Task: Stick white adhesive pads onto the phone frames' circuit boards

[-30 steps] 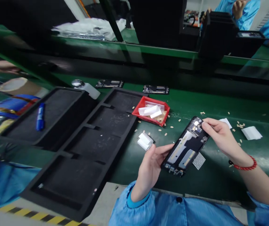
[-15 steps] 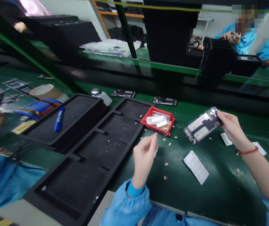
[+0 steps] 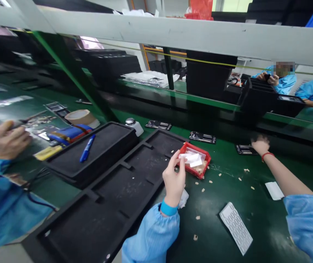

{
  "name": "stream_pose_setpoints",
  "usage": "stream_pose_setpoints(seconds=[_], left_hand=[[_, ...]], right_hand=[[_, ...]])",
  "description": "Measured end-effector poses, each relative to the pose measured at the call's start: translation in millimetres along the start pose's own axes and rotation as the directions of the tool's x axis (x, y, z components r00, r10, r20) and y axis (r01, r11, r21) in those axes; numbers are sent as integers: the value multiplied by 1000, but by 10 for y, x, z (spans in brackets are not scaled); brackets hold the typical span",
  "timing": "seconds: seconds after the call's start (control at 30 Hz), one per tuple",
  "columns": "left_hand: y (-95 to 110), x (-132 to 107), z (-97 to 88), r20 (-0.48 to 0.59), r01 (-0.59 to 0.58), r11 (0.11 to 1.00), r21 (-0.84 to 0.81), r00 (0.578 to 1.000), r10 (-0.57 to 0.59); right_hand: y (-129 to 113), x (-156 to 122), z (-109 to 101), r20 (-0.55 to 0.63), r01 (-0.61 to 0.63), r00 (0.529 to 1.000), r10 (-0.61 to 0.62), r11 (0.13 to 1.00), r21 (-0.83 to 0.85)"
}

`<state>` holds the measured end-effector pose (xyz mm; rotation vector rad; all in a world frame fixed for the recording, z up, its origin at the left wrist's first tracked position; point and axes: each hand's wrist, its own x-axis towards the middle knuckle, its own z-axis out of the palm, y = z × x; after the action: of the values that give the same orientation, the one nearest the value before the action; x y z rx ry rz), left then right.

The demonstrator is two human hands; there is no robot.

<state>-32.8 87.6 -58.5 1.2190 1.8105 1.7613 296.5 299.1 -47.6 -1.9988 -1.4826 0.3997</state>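
My left hand (image 3: 174,180) is raised at the near left edge of a small red tray (image 3: 205,168). Its thumb and index finger are slightly apart, and white paper pieces (image 3: 194,160) in the tray show behind the fingertips. A crumpled white scrap (image 3: 184,199) lies beside that wrist. At the back right, my right hand (image 3: 260,145) reaches to a phone chassis (image 3: 245,149) lying on the green bench. Motion smears these fingers, so their grip is unclear. A white sheet of grey-outlined stickers (image 3: 235,228) lies in front, between my arms.
A long black compartment tray (image 3: 126,179) runs along my left. Past it a blue marker (image 3: 87,148) lies on a black box (image 3: 109,146). Two more phone chassis (image 3: 202,137) line the back. A white paper (image 3: 274,190) lies near my right forearm. A co-worker's hand (image 3: 7,140) is at far left.
My right hand has carried the phone chassis away to the bench's back edge. My left fingertips have parted from a pinch and come up to the red tray. The view has tilted upward.
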Motion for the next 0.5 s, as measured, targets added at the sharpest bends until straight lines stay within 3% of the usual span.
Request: stream_pose_setpoints(seconds=[0.07,0.17,0.27,0.37,0.5], left_hand=[[23,-57,-19,-4,8,999,-37,1000,-8],[42,-113,-1,26,14,995,-96,1000,-12],[-9,-122,18,63,57,987,-152,997,-48],[-77,-87,17,97,125,965,-230,990,-105],[-31,-95,43,201,238,909,-342,964,-177]], right_hand=[[-297,13,365,125,190,975,-183,981,-47],[-791,-62,945,317,449,851,-420,893,-22],[-1115,-141,1234,420,583,732,-537,812,22],[-1161,-192,1122,415,633,691,-591,773,45],[-934,-584,671,228,631,743,-629,772,76]])
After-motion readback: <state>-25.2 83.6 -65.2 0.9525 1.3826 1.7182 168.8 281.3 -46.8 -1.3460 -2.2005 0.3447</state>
